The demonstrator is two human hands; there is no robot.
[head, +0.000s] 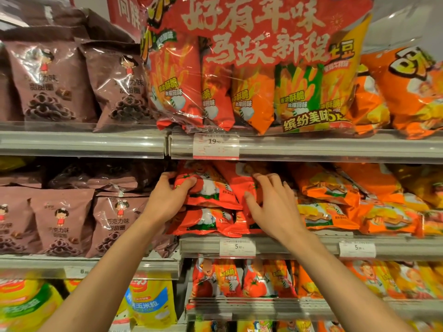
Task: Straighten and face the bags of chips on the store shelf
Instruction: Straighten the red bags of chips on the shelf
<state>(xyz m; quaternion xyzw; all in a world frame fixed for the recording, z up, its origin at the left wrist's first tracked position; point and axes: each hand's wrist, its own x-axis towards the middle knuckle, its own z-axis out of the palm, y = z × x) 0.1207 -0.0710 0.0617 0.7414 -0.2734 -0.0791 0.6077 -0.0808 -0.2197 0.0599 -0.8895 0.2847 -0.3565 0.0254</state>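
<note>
Glossy red chip bags [211, 195] with green bands lie under both hands; orange-and-yellow foil bags [328, 188] sit beside the right hand, brown chocolate-ring packets [64, 224] beside the left.

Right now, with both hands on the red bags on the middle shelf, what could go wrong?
1. The red bags lie stacked and slanted; the left hand grips the upper one's left end, so tugging might slide the lower bag off the shelf edge.
2. The right hand sits close to the orange bags; shifting it sideways could disturb them.
</note>
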